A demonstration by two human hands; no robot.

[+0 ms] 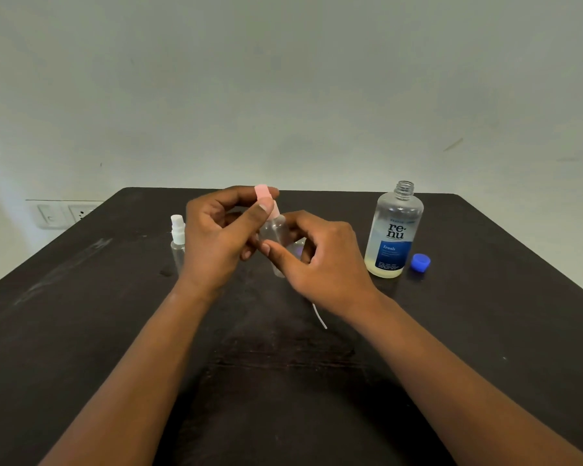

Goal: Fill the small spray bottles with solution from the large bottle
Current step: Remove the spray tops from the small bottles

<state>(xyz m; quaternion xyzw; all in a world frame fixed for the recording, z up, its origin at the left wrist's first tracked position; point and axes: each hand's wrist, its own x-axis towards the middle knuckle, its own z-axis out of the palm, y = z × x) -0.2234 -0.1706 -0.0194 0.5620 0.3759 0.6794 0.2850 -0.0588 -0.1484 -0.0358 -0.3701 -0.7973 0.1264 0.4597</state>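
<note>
A small clear spray bottle point(274, 232) with a pink spray top point(263, 194) is held above the dark table point(81, 331). My left hand point(216, 240) pinches the pink top between thumb and fingers. My right hand point(320, 260) grips the bottle's clear body from the right. A second small spray bottle point(177, 242) with a white top stands upright just left of my left hand. The large solution bottle point(393, 232) stands uncapped at the right, with liquid low in it. Its blue cap point(420, 262) lies beside it.
A thin white tube point(319, 317) lies on the table under my right wrist. A wall socket plate point(64, 213) sits behind the table's left corner. The table's far edge meets a pale wall.
</note>
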